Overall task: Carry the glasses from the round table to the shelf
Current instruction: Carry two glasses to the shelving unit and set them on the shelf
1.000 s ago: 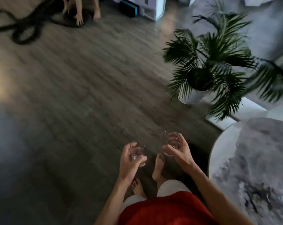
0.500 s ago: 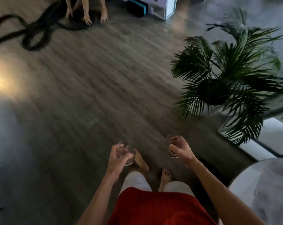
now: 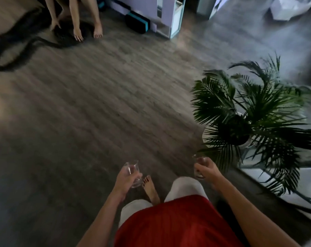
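Note:
My left hand (image 3: 123,180) is closed around a small clear glass (image 3: 132,171), held upright in front of my body above the wooden floor. My right hand (image 3: 207,169) grips a second clear glass (image 3: 197,164), mostly hidden by the fingers. Both hands are at waist height, about a shoulder's width apart. A white shelf unit (image 3: 170,16) stands at the far side of the room, top centre. The round table is out of view.
A potted palm (image 3: 247,122) in a white pot stands close on my right. Another person's bare legs and feet (image 3: 78,24) are at the top left, beside dark cables (image 3: 26,45) on the floor. A black and teal box (image 3: 136,24) lies by the shelf unit.
The view has swung away from the round table, which has left the frame. The palm has slid right and the shelf unit has come nearer. Both hands still hold their glasses.

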